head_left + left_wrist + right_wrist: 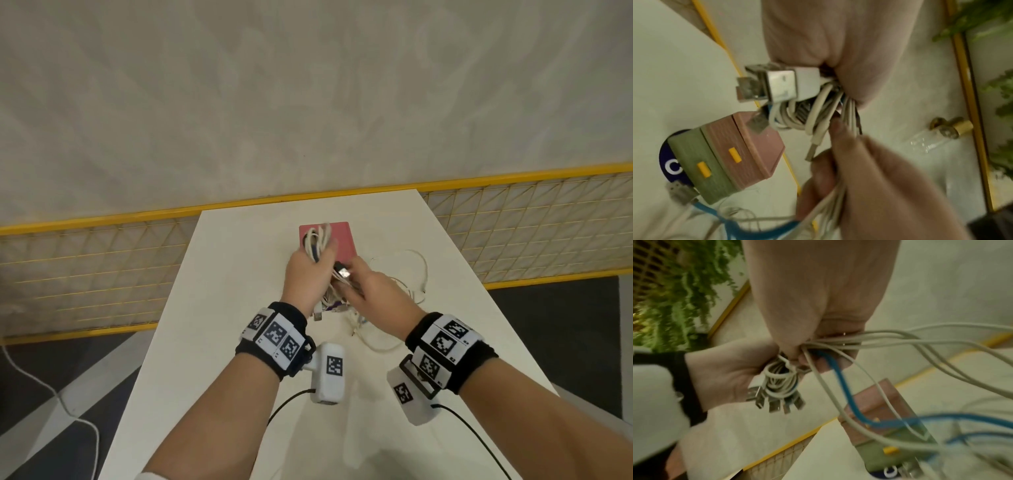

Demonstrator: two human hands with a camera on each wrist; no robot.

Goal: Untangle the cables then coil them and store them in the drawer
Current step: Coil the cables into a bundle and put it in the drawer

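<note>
Above the table's far half, the left hand (pixel 305 270) grips a coiled cable bundle (pixel 317 245), plugs hanging below the palm. The right hand (pixel 371 291) pinches the trailing strands (pixel 900 340) beside it. Step, as judged: coiling, with loose cables (pixel 404 274) still lying toward the table's (pixel 222 308) right edge. Next comes winding in this slack. The drawer unit (pixel 342 240) stands near the far edge; the near half offers room.

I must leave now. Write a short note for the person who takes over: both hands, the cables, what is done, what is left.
Left hand: holds the coiled cable bundle, plugs sticking out.
Right hand: pinches loose white strands and a blue cable leading from it.
More loose cable lies on the table.
Drawer unit, pink and green, appears shut.
Done: part of the coiling.
Left: finish coiling, open a drawer, store.
</note>
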